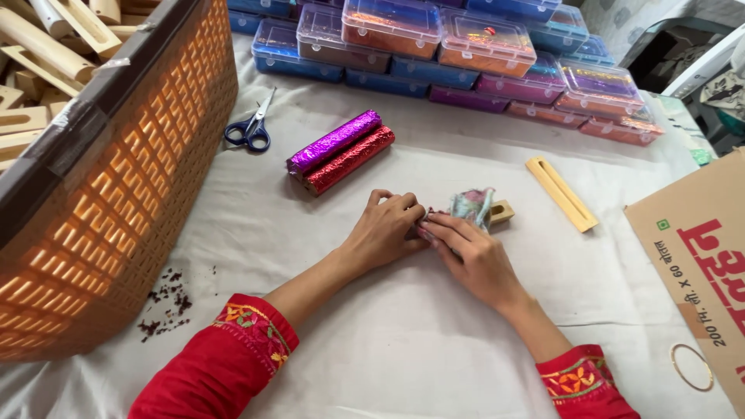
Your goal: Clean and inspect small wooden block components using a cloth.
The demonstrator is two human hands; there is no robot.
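Observation:
My left hand (386, 227) and my right hand (468, 254) meet at the middle of the white cloth, both pinching a small wooden stick (500, 211) partly wrapped in shiny silver-green foil (471, 204). Only the stick's far end shows past the foil. Two foil-wrapped rolls lie just beyond my left hand: a purple one (335, 140) and a red one (350, 159), side by side and touching. A bare wooden stick with a slot (560, 193) lies to the right of my hands.
An orange woven basket (116, 186) full of wooden sticks stands at the left. Blue-handled scissors (250, 128) lie behind it. Stacked clear plastic boxes (466, 54) line the back. A cardboard box (698, 256) and a thin ring (691, 367) sit at right. Dark crumbs (167, 299) lie by the basket.

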